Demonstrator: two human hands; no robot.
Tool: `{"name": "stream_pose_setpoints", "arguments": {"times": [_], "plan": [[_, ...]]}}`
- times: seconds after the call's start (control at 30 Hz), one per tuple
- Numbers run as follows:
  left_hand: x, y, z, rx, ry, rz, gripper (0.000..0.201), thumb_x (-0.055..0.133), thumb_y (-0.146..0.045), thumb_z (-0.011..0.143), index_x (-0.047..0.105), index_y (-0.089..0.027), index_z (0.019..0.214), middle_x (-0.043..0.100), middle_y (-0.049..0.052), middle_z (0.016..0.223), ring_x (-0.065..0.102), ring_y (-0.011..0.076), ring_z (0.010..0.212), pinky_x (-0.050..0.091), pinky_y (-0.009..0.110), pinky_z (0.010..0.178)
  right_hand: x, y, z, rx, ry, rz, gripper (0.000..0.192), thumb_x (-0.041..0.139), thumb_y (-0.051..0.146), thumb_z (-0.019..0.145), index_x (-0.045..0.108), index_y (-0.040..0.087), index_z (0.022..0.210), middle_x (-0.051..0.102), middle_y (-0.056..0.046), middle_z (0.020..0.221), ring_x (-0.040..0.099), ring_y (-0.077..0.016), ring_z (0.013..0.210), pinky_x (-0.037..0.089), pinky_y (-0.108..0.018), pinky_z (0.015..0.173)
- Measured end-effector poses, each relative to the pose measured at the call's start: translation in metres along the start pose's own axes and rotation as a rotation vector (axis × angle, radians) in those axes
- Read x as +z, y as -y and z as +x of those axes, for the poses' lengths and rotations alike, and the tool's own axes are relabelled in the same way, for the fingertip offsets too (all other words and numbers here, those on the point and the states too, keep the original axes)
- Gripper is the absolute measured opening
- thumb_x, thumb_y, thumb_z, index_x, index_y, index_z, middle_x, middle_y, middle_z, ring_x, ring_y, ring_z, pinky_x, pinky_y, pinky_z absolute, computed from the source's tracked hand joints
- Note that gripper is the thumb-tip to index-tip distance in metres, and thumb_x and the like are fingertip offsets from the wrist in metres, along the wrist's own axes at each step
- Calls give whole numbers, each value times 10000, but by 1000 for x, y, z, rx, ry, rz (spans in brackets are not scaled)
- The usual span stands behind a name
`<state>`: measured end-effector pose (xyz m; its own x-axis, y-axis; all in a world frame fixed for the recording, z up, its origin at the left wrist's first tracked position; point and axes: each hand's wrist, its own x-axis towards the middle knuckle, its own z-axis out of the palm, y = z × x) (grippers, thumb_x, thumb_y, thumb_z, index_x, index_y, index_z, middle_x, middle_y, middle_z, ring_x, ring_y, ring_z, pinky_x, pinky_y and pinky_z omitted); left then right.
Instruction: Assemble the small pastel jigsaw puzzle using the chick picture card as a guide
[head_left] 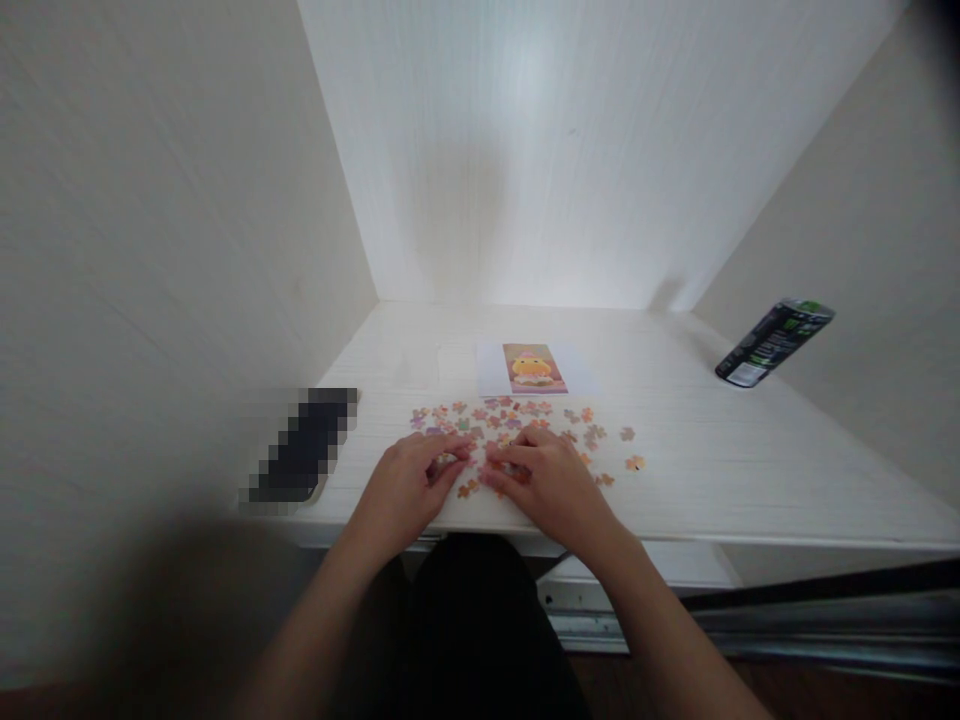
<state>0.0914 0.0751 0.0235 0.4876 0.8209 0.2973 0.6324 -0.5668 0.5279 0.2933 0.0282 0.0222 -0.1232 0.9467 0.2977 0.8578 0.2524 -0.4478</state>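
A white desk (750,450) fills the middle of the frame; a dark can (775,342) lies at right, a picture card (533,367) at centre; puzzle pieces (517,418) scatter below it. Left hand (409,485) and right hand (544,480) meet at lower centre, fingertips pinching small pieces; pieces near the desk's front edge could be nudged off.

Bare table (750,470) lay open at right of centre and toward the back. Walls closed the left, rear and right. Obstacles: scattered puzzle pieces (517,420) at centre, reference card (532,368) behind them, can (774,342) at right, flat dark object (304,450) at left edge.
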Motion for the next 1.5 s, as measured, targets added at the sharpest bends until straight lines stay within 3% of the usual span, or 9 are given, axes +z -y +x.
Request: {"name": "stream_pose_setpoints", "arguments": {"times": [0.23, 0.43, 0.7, 0.97, 1.13, 1.3, 1.5], "plan": [[-1, -2, 0, 8, -1, 2, 233, 594, -250, 895, 710, -257, 1097, 739, 16, 1060, 677, 187, 904, 502, 354, 924, -4, -2, 0, 11, 15, 42, 238, 684, 400, 846, 748, 262, 1030, 616, -45, 870, 577, -189, 835, 430, -330, 800], [-3, -4, -1, 23, -1, 4, 216, 586, -232, 893, 716, -258, 1063, 736, 15, 1089, 670, 205, 979, 499, 361, 919, -7, -12, -1, 11, 25, 37, 227, 559, 310, 933, 748, 254, 1045, 610, -62, 891, 574, -185, 860, 434, -338, 838], [-1, 1, -1, 28, 6, -25, 255, 584, -245, 905, 679, -263, 1141, 735, 3, 1032, 667, 184, 894, 502, 328, 862, -8, -14, -1, 42, 6, 21, 236, 530, 302, 943, 730, 220, 1037, 611, -71, 911, 571, -190, 877, 440, -339, 833], [-3, 0, -3, 43, 20, -81, 256, 594, -247, 904, 676, -256, 1146, 724, 9, 1017, 637, 153, 795, 496, 296, 810, -12, 2, -8, -175, -14, -11, 276, 626, 352, 882, 682, 199, 1105, 684, -87, 990, 559, -246, 984, 401, -416, 940], [-4, -2, -3, 67, 64, -112, 313, 604, -240, 898, 653, -265, 1206, 725, 14, 1031, 652, 161, 844, 500, 311, 857, -10, 6, -11, -185, 17, -52, 219, 573, 327, 917, 681, 206, 1064, 706, -75, 953, 558, -245, 977, 370, -435, 968], [-1, -1, -2, 72, 71, -76, 265, 616, -269, 895, 675, -245, 1152, 732, 28, 1053, 656, 199, 971, 491, 342, 910, -9, 4, -10, -175, 16, -54, 202, 567, 300, 921, 680, 207, 1060, 712, -75, 917, 566, -235, 938, 378, -411, 931], [-2, -4, -2, 103, 80, -38, 173, 606, -276, 901, 712, -245, 1034, 738, 14, 1032, 650, 199, 976, 480, 342, 915, -7, 1, -9, -165, 3, -49, 206, 556, 305, 934, 679, 201, 1062, 720, -72, 897, 581, -230, 921, 380, -395, 919]]}}
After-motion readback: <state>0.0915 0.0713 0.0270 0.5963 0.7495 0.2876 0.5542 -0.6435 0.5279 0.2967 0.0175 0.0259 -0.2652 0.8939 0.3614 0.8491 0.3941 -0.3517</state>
